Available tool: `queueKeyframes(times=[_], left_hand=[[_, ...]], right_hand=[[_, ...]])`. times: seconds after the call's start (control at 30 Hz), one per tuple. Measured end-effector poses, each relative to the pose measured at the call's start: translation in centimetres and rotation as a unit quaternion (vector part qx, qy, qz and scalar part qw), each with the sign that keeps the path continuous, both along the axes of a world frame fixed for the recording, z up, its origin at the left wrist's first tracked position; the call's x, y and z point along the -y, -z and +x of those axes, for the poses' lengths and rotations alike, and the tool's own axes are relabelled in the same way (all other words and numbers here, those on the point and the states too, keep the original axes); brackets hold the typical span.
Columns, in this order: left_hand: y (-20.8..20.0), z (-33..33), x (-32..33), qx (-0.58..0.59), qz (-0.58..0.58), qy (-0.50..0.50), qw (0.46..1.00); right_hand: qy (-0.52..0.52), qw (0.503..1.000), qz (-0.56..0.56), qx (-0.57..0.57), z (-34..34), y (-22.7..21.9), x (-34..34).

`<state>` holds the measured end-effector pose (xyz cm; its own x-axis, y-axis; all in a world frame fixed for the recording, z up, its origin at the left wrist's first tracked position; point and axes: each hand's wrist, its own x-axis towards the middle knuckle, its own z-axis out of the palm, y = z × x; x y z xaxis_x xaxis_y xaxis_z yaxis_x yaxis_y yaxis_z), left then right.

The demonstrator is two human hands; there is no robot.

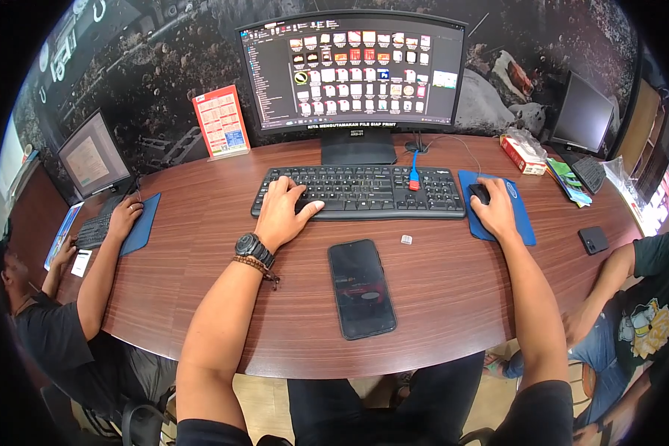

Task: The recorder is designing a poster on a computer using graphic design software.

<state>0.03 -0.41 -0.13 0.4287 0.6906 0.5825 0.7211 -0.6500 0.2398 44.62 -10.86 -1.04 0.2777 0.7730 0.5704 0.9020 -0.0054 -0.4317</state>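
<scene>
My left hand (279, 215) rests on the left end of a black keyboard (364, 215), its fingers bent over the keys and the thumb apart. A dark watch (255, 249) and a beaded bracelet (249, 262) circle that wrist. On a blue mouse pad (524, 229), my right hand (496, 208) curves round a black computer mouse (480, 193). A dark phone (363, 288) lies face up between my forearms. Behind the keyboard stands a wide curved monitor (275, 89) showing rows of file icons. A blue and red plug-like piece (414, 176) lies across the keyboard's right part.
A small pale block (406, 239) sits near the phone. A red and white printed card (221, 123) stands left of the monitor. At the left, another person (59, 334) uses a keyboard and mouse; a second person (632, 320) sits at the right beside a black phone (593, 240).
</scene>
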Motion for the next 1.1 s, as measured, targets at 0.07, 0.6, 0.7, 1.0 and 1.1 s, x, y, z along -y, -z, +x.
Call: queueKeyframes(times=[0.07, 0.6, 0.7, 1.0, 1.1], left_hand=[[0.04, 0.07, 0.01, 0.001, -0.002, 0.002, 1.000], [-0.03, 0.10, 0.18, 0.000, -0.011, 0.004, 1.000], [0.06, 0.10, 0.13, 0.000, -0.011, 0.003, 1.000], [0.16, 0.04, 0.04, -0.005, -0.002, 0.002, 1.000], [0.18, 0.06, -0.03, 0.000, -0.001, 0.005, 1.000]], right_hand=[[-0.002, 1.000, -0.002, -0.003, 0.01, 0.02, -0.02], [0.020, 1.000, -0.013, 0.005, 0.26, 0.12, -0.11], [0.020, 1.000, -0.010, 0.008, 0.28, 0.21, -0.09], [-0.023, 1.000, 0.003, 0.008, -0.09, -0.24, 0.31], [-0.031, 1.000, 0.004, 0.004, -0.03, -0.25, 0.28]])
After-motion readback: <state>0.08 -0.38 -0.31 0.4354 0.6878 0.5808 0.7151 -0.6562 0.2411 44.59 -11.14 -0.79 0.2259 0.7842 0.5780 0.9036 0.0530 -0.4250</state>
